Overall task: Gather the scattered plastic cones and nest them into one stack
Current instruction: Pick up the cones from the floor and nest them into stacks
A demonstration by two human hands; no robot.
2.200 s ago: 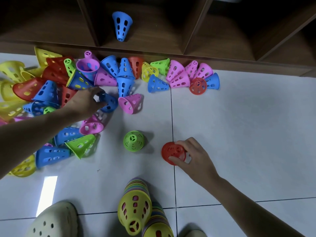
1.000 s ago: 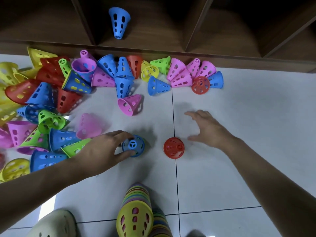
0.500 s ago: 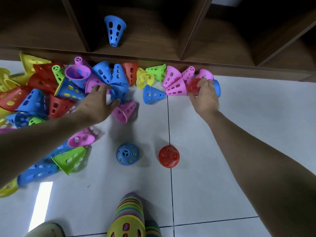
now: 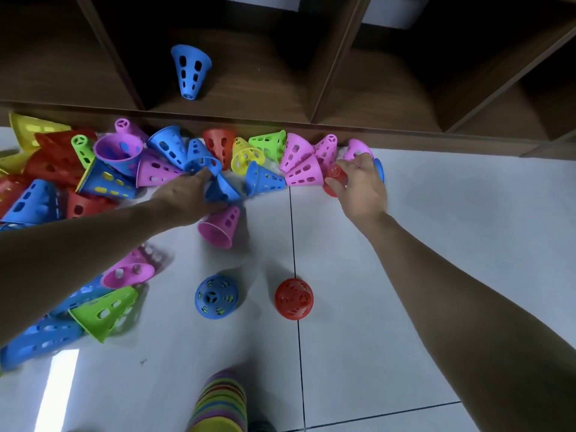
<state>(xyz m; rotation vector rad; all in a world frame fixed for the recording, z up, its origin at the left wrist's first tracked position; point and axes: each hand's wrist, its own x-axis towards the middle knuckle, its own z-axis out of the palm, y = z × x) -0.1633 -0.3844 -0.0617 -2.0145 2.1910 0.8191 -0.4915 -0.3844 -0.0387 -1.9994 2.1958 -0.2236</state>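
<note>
Two bare hands reach into scattered perforated plastic cones along a dark wooden shelf unit (image 4: 311, 120) on white floor tiles.

The left hand (image 4: 187, 198) curls around a blue plastic cone (image 4: 223, 188) below the shelf; the right hand (image 4: 358, 185) grips a red plastic cone (image 4: 333, 179) further right. A striped multicoloured nested stack (image 4: 219, 403) lies well below the shelf.

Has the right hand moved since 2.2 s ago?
Yes. The right hand left the upright red cone on the tile seam and went forward to the shelf base, where it now grips another red cone.
</note>
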